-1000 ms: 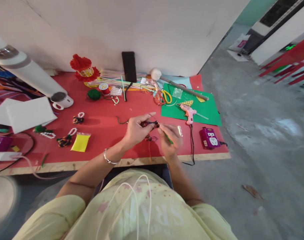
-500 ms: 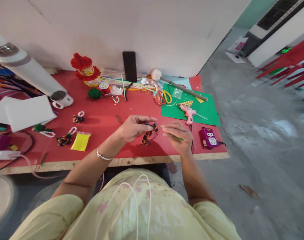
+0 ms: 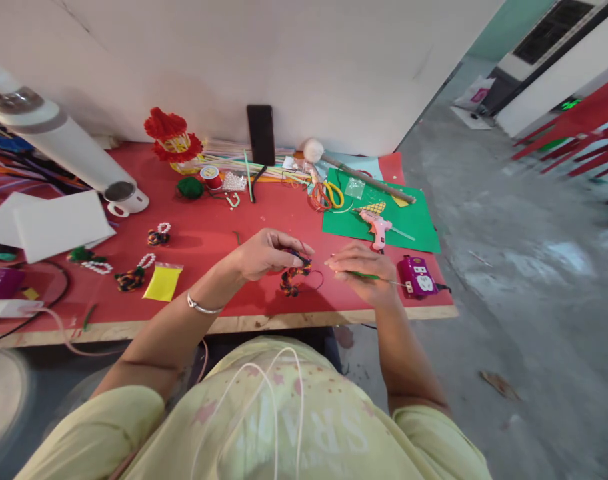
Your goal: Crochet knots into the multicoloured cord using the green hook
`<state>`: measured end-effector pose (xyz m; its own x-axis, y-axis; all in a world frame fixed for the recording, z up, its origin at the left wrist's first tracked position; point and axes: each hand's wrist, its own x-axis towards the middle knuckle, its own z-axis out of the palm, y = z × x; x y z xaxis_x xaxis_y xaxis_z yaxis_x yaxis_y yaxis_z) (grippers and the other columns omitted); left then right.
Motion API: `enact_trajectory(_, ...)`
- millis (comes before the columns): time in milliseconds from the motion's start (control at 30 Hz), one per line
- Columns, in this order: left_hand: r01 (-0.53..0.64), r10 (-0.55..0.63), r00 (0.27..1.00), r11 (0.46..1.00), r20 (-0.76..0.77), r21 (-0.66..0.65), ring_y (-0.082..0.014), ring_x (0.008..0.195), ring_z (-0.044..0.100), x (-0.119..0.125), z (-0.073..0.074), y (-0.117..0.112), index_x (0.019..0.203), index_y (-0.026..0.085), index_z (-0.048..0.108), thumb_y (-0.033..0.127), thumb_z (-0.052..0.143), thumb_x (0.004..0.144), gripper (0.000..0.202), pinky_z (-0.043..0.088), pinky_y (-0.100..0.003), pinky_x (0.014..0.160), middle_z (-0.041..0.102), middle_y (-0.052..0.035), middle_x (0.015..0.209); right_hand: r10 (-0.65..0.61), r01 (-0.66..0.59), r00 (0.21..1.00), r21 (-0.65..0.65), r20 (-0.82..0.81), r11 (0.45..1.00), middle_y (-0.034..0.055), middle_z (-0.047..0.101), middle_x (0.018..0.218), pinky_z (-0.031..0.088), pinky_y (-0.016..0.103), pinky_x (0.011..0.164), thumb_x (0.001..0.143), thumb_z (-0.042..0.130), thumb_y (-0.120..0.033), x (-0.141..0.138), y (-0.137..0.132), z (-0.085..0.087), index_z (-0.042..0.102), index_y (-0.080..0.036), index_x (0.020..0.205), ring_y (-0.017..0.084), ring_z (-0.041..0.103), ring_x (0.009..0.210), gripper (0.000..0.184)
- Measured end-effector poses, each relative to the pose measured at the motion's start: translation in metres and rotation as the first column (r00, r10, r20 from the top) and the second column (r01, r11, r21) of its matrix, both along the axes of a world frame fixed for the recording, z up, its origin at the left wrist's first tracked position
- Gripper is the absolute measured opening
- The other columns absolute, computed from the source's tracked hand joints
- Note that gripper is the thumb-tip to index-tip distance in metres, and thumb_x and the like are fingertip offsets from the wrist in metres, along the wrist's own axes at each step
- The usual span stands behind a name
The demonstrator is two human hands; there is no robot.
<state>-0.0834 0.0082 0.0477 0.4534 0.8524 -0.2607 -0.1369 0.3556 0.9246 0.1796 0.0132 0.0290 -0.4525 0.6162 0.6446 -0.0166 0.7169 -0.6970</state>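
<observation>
Yarnwork strip [image 3: 289, 285], dark with orange flecks, hangs from the left hand [image 3: 264, 257] over the near half of the red table cover [image 3: 209, 223]. Left thumb and fingers clamp its upper end, presumably so the rest stays free and reachable. Long axis curves: from the pinch it bends down and back toward the wearer, lower end pointing at the table's near edge. Cannot tell if that end touches down. 1 thin dark loop of thread [image 3: 319, 285] stands out on its right side.

Right hand [image 3: 361, 270] just beside; 2 hands apart. Its fingers close round a slim green-handled tool [image 3: 366, 275], perhaps a crochet hook, metal shaft jutting toward the purple socket box [image 3: 418, 276]; likely tucked in the palm to free the fingertips. Any strand between them: too small to tell.

Farther out: pink glue gun [image 3: 378, 228] on green sheet [image 3: 409, 230], grip toward wearer, probably for easy pickup. Left side: 3 beaded yarn pieces [image 3: 130, 280] near a yellow packet [image 3: 163, 283]. Back: phone [image 3: 261, 137] leaning against the wall [image 3: 194, 60].
</observation>
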Motion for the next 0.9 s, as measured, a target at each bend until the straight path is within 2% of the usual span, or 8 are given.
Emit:
enact_trajectory(100,-0.011,0.011,1.000,1.000,0.017,0.009,-0.0044,0.045,0.038,0.005,-0.002,-0.001,0.092,0.010,0.086,0.016,0.089,0.061,0.032,0.022,-0.021,0.045,0.065,-0.0012,0.056,0.052,-0.082,0.992,-0.273,-0.114,0.958,0.0044,0.086,0.091,0.062,0.043,0.079,0.086,0.084,-0.032,-0.002,-0.001,-0.012,0.086,-0.033,0.102,0.023,0.077,0.083,0.016)
enact_trajectory(200,-0.045,0.045,0.997,0.999,0.067,0.000,-0.0040,0.045,0.039,0.011,-0.004,-0.002,0.089,0.012,0.086,0.017,0.089,0.060,0.030,0.023,-0.021,0.044,0.068,-0.0021,0.060,-0.017,-0.146,0.952,-0.503,-0.304,0.852,0.0033,0.084,0.083,0.060,0.041,0.072,0.083,0.085,-0.048,-0.010,-0.004,-0.031,0.086,-0.033,0.091,0.022,0.075,0.078,0.016)
enact_trajectory(367,-0.048,0.052,0.993,0.998,0.108,-0.040,-0.0029,0.042,0.032,0.017,-0.008,0.000,0.092,0.011,0.086,0.019,0.091,0.060,0.034,0.018,-0.022,0.042,0.060,0.0011,0.053,-0.242,-0.152,0.870,-0.702,-0.429,0.696,-0.0008,0.082,0.078,0.064,0.037,0.072,0.068,0.094,-0.055,-0.027,-0.011,-0.052,0.082,-0.031,0.079,0.018,0.075,0.076,0.028)
enact_trajectory(467,-0.149,0.143,0.987,0.986,0.076,0.079,-0.0055,0.047,0.043,0.026,-0.012,-0.001,0.099,0.012,0.086,0.019,0.091,0.061,0.038,0.029,-0.022,0.045,0.066,-0.0005,0.060,-0.360,-0.118,0.821,-0.748,-0.444,0.653,-0.0026,0.083,0.083,0.065,0.036,0.076,0.068,0.094,-0.056,-0.040,-0.017,-0.057,0.081,-0.032,0.084,0.016,0.076,0.076,0.031)
enact_trajectory(600,-0.311,0.325,0.946,0.908,-0.003,0.282,-0.0104,0.060,0.059,0.037,-0.019,-0.005,0.103,0.012,0.086,0.018,0.086,0.066,0.038,0.046,-0.024,0.059,0.073,-0.0027,0.071,-0.485,0.113,0.795,-0.696,-0.364,0.709,-0.0007,0.085,0.092,0.065,0.040,0.089,0.079,0.087,-0.051,-0.054,-0.025,-0.056,0.083,-0.032,0.091,0.020,0.080,0.089,0.023)
enact_trajectory(733,-0.385,0.462,0.882,0.823,-0.097,0.417,-0.0095,0.057,0.055,0.041,-0.024,-0.008,0.106,0.011,0.085,0.018,0.081,0.069,0.038,0.044,-0.023,0.055,0.068,0.0010,0.064,-0.522,0.417,0.838,-0.429,-0.162,0.801,0.0019,0.085,0.100,0.064,0.041,0.092,0.091,0.077,-0.039,-0.053,-0.031,-0.048,0.084,-0.032,0.099,0.021,0.079,0.096,0.013)
enact_trajectory(800,-0.407,0.481,0.872,0.813,-0.087,0.417,-0.0098,0.058,0.056,0.044,-0.025,-0.010,0.109,0.011,0.085,0.018,0.080,0.069,0.040,0.046,-0.022,0.056,0.069,0.0010,0.066,-0.594,0.560,0.798,-0.239,-0.101,0.793,0.0032,0.084,0.103,0.064,0.042,0.093,0.094,0.075,-0.034,-0.054,-0.033,-0.047,0.083,-0.032,0.105,0.021,0.078,0.098,0.015)
enact_trajectory(900,-0.443,0.472,0.882,0.834,-0.009,0.328,-0.0100,0.060,0.058,0.051,-0.026,-0.013,0.113,0.012,0.083,0.020,0.082,0.068,0.046,0.048,-0.022,0.058,0.070,0.0011,0.069,-0.679,0.682,0.718,-0.039,-0.150,0.730,0.0050,0.083,0.107,0.065,0.044,0.093,0.093,0.074,-0.028,-0.063,-0.035,-0.052,0.082,-0.032,0.111,0.023,0.077,0.101,0.019)
